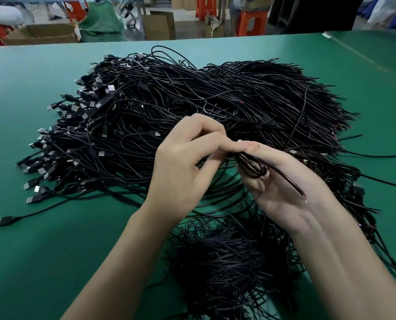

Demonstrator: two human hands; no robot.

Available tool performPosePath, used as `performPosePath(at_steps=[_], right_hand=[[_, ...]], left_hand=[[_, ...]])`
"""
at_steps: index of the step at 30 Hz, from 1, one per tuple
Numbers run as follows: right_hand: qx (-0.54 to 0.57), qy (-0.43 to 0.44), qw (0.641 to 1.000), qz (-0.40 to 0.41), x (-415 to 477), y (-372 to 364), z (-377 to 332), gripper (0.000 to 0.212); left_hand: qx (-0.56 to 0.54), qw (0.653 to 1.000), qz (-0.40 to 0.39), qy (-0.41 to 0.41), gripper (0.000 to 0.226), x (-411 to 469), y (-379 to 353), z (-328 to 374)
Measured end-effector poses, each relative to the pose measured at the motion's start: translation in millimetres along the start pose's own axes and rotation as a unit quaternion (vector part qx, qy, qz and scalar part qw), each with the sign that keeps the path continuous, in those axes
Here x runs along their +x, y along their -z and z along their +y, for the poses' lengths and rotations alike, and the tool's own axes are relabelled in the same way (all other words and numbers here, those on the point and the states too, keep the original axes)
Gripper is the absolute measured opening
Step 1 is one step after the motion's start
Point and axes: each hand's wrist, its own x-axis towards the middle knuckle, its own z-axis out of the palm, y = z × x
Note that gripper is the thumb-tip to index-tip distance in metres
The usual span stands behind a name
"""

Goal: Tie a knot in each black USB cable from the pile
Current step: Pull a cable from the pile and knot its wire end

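From my end, the pile (pixel 192 93) of black USB cables fills the middle of the green desk (pixel 42 250) and reaches toward its far edge. The USB plugs (pixel 65 116) are all fanned toward the left edge, I judge so that every cable lies the same way and one can be pulled free without tangling.

The left hand (pixel 183 172) hovers over the near side of the pile, its fingers curled and thumb and forefinger pinching one cable (pixel 253 168). That cable curls into a small loop resting across the fingers of the right hand (pixel 285 195). This hand is palm up, its fingers bent round the loop to keep it open for the knot. The stripped tip (pixel 303 195), showing red, lies over the wrist.

A second heap (pixel 227 262) sits at the near edge under the right forearm, probably the finished cables, though I cannot make out any knots.

I can read no brand, label or writing anywhere.
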Motion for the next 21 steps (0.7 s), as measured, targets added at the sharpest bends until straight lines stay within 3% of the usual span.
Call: performPosePath(at_steps=[3,6,9,12,18,20,21], right_hand=[[-0.031,0.010,0.999,-0.017,-0.8,3.6,-2.1,0.018],[-0.152,0.045,0.986,-0.045,-0.6,9.9,-5.3,0.015],[-0.191,0.026,0.979,-0.062,-0.4,15.0,-10.8,0.036],[-0.208,0.016,0.975,-0.073,-2.2,19.8,-17.9,0.045],[-0.205,0.067,0.976,0.033,-0.3,31.8,-29.4,0.043],[-0.280,0.106,0.950,0.088,0.6,39.3,-32.7,0.035],[-0.348,0.130,0.920,0.124,1.0,45.3,-34.5,0.031]], left_hand=[[0.004,1.000,0.003,-0.006,0.024,-0.1,2.4,-1.6],[-0.017,1.000,0.002,0.015,0.031,0.8,6.0,-0.2],[-0.013,0.999,-0.001,0.034,0.028,1.1,4.0,5.4],[-0.062,0.992,-0.016,0.107,0.028,-0.1,-0.7,8.8],[-0.163,0.969,-0.107,0.151,0.025,0.2,-3.9,11.5],[-0.144,0.969,-0.105,0.171,0.024,-0.2,-4.5,8.1],[-0.124,0.970,-0.096,0.187,0.023,-0.6,-3.8,4.2]])
